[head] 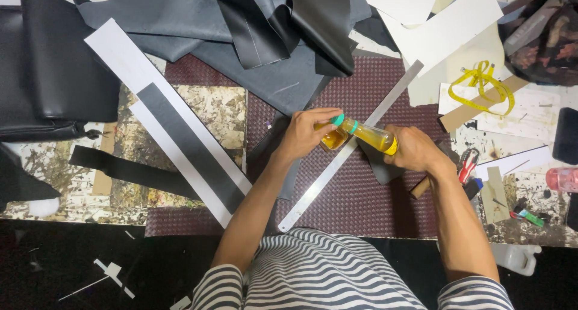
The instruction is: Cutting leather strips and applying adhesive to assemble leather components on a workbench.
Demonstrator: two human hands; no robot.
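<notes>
Fingers of the right hand [415, 148] wrap the bottle [368, 135], hiding its base; left hand [307, 132] fingers close on a small amber jar [333, 138], half hidden, above the steel ruler [337, 165].

Yellow liquid bottle [368, 135], teal collar; maroon woven mat [361, 195]; striped sleeves [313, 274].

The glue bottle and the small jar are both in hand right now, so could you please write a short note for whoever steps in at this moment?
Left hand: holds a small jar of amber liquid.
Right hand: holds the clear bottle of yellow liquid, tilted, its green-capped end against the jar.
Both are above the maroon mat, over the metal ruler.
Done: bottle brought to the jar.
Left: I cannot tell whether liquid is flowing; both stay in hand.
</notes>
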